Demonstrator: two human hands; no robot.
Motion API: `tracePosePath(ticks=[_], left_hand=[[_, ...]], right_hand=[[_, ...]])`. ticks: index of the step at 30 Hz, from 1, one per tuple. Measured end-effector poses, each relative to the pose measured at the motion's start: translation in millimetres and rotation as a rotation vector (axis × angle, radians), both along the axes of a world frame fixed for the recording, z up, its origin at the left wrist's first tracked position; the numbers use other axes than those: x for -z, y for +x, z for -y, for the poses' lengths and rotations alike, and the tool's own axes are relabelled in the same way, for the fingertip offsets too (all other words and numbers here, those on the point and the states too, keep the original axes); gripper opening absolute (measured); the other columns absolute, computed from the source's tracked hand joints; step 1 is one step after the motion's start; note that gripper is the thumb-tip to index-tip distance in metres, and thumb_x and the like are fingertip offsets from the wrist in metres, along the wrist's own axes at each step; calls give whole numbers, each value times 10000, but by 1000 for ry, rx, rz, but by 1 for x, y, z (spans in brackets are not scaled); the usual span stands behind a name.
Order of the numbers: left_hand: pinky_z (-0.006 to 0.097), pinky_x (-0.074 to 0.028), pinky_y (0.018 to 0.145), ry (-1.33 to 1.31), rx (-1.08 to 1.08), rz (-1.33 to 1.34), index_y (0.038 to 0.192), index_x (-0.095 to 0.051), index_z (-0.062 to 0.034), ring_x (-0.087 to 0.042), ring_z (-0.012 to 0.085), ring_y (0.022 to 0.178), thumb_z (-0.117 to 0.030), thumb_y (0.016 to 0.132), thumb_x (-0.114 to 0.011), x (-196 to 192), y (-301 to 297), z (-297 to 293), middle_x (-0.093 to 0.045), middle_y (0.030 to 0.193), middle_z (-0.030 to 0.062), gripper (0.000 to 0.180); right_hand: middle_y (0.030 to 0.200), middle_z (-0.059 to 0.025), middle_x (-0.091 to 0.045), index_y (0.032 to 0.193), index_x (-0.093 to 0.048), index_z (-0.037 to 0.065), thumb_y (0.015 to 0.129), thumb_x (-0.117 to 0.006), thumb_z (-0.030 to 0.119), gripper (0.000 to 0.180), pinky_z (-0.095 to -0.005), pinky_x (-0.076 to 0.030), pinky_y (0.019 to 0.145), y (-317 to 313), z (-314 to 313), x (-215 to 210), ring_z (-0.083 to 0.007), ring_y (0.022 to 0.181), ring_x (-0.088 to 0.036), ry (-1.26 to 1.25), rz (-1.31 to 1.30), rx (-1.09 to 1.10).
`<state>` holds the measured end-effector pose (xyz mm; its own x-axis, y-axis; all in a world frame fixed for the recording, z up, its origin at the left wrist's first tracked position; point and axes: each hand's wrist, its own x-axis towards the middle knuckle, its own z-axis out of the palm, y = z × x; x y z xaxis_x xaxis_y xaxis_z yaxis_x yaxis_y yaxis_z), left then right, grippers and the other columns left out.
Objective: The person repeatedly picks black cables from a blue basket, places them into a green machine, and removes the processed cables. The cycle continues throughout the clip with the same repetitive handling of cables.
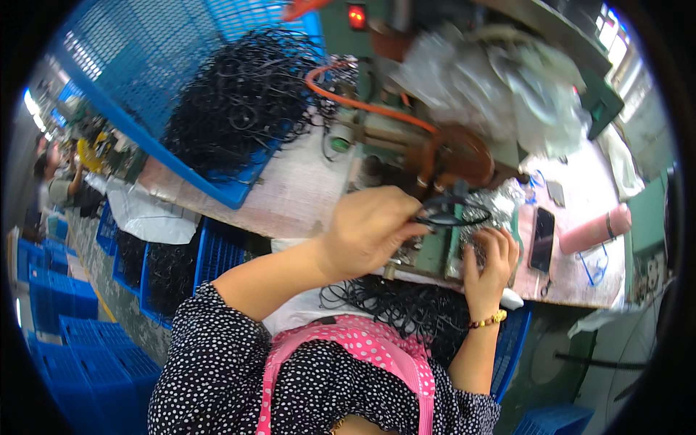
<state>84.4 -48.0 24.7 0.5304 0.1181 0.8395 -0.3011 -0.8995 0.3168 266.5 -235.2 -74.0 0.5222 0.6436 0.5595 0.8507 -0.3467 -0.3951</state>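
My left hand (373,225) is closed in a pinch on a thin black loop (457,212), which sticks out to the right in front of the machine. My right hand (494,254) is over the near side of a heap of small silvery metal parts (504,196), its fingers curved and thumb apart. Whether a small part lies under its fingertips is hidden. Behind the loop stands a green bench machine with a round brown part (467,156). More black loops (406,304) lie in a pile at my lap, below both hands.
A blue mesh crate (123,109) with tangled black strips (239,94) rests on the table at left. An orange hose (377,110) crosses the machine beside clear plastic bags (500,87). At right are a phone (542,239) and a pink bottle (594,230). Blue crates (87,362) stand lower left.
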Motion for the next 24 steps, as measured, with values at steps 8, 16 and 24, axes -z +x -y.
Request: tracePosePath(ticks=[8, 16, 24], left_hand=[[408, -501, 629, 36, -72, 31, 1006, -636, 23, -630, 341, 703, -48, 817, -722, 8, -12, -10, -657, 850, 145, 219], [440, -420, 929, 271, -1074, -153, 1177, -594, -84, -522, 325, 1140, -156, 877, -649, 20, -89, -211, -586, 1209, 144, 314], [437, -515, 801, 325, -1442, -684, 1110, -600, -150, -600, 328, 978, -91, 847, -606, 33, -119, -282, -568, 1064, 125, 270]], right_hand=[[1084, -111, -655, 885, -631, 47, 827, -683, 77, 84, -498, -318, 1082, 1, -19, -3, -362, 1214, -515, 85, -3, -8], [981, -93, -683, 990, -607, 12, 945, -600, 86, 87, -500, -255, 1139, -2, -24, 14, -257, 941, -632, 315, -92, 85], [893, -90, -662, 987, -615, -10, 950, -608, 80, 97, -498, -311, 1119, -2, -22, 26, -284, 926, -587, 414, -213, 121]])
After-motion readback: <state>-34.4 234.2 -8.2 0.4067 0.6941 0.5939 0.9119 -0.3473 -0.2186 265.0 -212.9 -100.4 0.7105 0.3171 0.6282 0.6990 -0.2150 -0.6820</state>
